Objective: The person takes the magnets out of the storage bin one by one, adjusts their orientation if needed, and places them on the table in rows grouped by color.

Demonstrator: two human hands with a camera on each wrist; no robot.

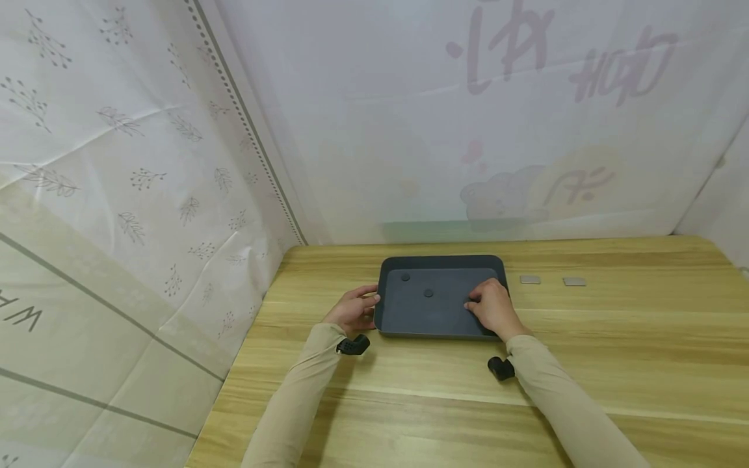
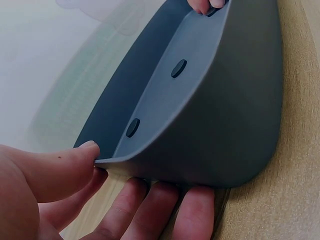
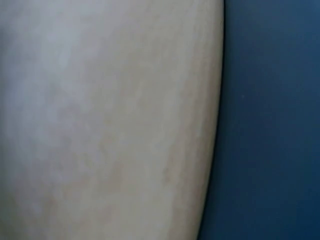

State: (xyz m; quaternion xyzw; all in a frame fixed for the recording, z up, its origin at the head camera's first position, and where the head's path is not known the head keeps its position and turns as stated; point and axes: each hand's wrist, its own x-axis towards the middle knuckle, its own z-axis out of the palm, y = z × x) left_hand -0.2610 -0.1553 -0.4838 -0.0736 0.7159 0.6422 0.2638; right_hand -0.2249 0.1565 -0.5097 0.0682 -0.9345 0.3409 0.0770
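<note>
A dark grey rectangular tray (image 1: 445, 315) lies on the table, with two small dark round discs (image 1: 428, 293) on its floor. At its left end my left hand (image 1: 352, 308) grips the wall, thumb on the rim and fingers against the outside, as the left wrist view shows. Inside the tray's right end, my right hand (image 1: 491, 305) pinches another dark disc (image 2: 212, 11), which is mostly covered by the fingertips. The right wrist view is filled by blurred skin beside the tray's dark surface (image 3: 270, 120).
Two small flat grey rectangular pieces (image 1: 530, 279) lie on the wooden table (image 1: 409, 403) to the right of the tray. Patterned cloth walls (image 1: 363, 130) stand behind the table and along its left side.
</note>
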